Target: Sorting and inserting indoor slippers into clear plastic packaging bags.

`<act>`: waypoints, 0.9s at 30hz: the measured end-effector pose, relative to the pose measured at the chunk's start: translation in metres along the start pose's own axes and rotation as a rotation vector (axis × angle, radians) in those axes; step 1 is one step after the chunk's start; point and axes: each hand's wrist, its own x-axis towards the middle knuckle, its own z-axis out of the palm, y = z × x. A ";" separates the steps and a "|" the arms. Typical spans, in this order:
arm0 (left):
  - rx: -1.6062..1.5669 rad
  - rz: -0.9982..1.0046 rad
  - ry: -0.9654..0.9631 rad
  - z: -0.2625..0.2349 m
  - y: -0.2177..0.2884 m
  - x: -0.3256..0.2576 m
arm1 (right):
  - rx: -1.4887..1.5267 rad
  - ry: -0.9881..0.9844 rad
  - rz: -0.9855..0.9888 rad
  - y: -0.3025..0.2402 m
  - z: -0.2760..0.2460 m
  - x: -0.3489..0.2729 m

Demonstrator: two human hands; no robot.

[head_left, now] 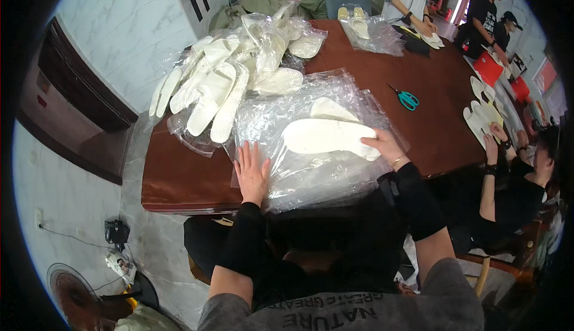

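Observation:
My right hand (pixel 385 147) grips one end of a pair of white slippers (pixel 326 136). They lie one partly over the other, on or just above a stack of clear plastic bags (pixel 305 178) at the table's near edge. My left hand (pixel 252 172) rests flat on the left side of the bags, fingers spread, holding nothing. Whether the slippers are inside a bag or on top of it I cannot tell. Just beyond my left hand lies a heap of white slippers (pixel 218 92), many of them in clear plastic.
Teal-handled scissors (pixel 408 100) lie right of the bags on the brown table (pixel 439 124). Farther back are more slippers on plastic (pixel 373 38) and a person's hands (pixel 427 27). At the right, a seated co-worker handles pale slippers (pixel 483 116). A fan (pixel 78 295) stands lower left.

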 end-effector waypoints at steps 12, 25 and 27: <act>0.136 -0.026 0.104 0.001 -0.004 -0.008 | -0.190 0.867 -0.437 -0.115 -0.008 -0.057; 0.168 -0.022 0.075 0.008 0.005 -0.003 | -0.661 0.626 -0.134 -0.013 0.088 -0.023; 0.181 -0.027 0.071 0.005 -0.001 -0.005 | -0.741 0.762 -0.021 -0.009 0.039 -0.011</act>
